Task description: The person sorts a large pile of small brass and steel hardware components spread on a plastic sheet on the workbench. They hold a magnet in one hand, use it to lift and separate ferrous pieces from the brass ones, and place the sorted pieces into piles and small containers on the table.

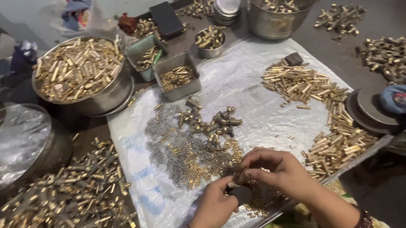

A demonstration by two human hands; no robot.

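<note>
My left hand [215,204] is closed around a small dark block [240,191] at the near edge of a white plastic sheet [240,84]. My right hand [277,168] reaches over from the right, its fingertips pinched on a tiny brass piece just above that block. Right beside both hands lies a spread of small brass pins and grey springs [183,149]. A cluster of darker brass fittings [211,121] sits a little farther away on the sheet.
A steel bowl of brass rods [78,69] stands far left, with two grey tubs [177,77] beside it. Brass sleeves [329,118] are heaped along the right. More fittings [69,194] pile at near left. A plastic-lined steel pot [17,143] sits at the left edge.
</note>
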